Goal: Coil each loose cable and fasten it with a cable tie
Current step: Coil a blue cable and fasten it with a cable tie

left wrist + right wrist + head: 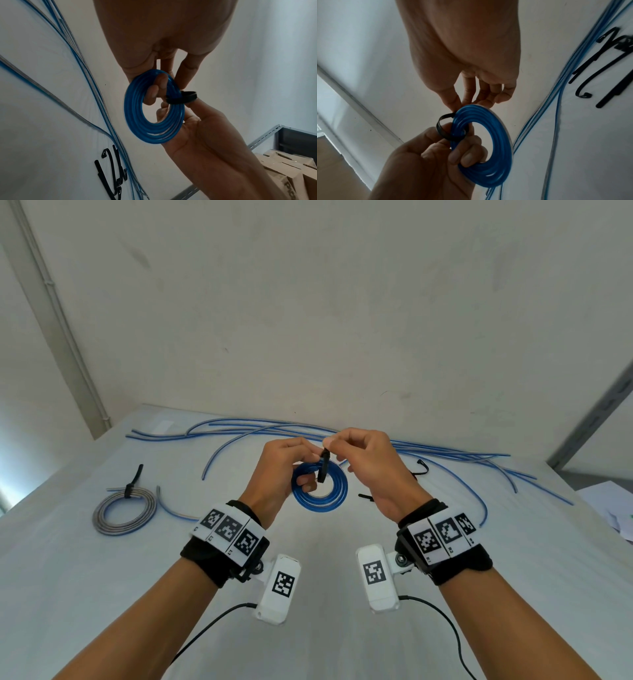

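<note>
A coiled blue cable (320,505) is held up above the white table (85,594). My left hand (298,470) grips the coil's left side, its fingers (154,92) curled through the hole. A black cable tie (323,467) is looped loosely round the coil's top edge. My right hand (339,448) pinches the tie's upper end between thumb and forefinger. In the wrist views the tie's loop (185,98) (443,128) stands out slack from the blue coil (145,128) (496,162).
A grey coil (123,511) with a black tie lies on the table at left. Several loose blue cables (274,428) stretch across the far side. Spare black ties (421,467) (113,173) lie right of the hands. Papers (613,508) and a cardboard box (291,169) are at right.
</note>
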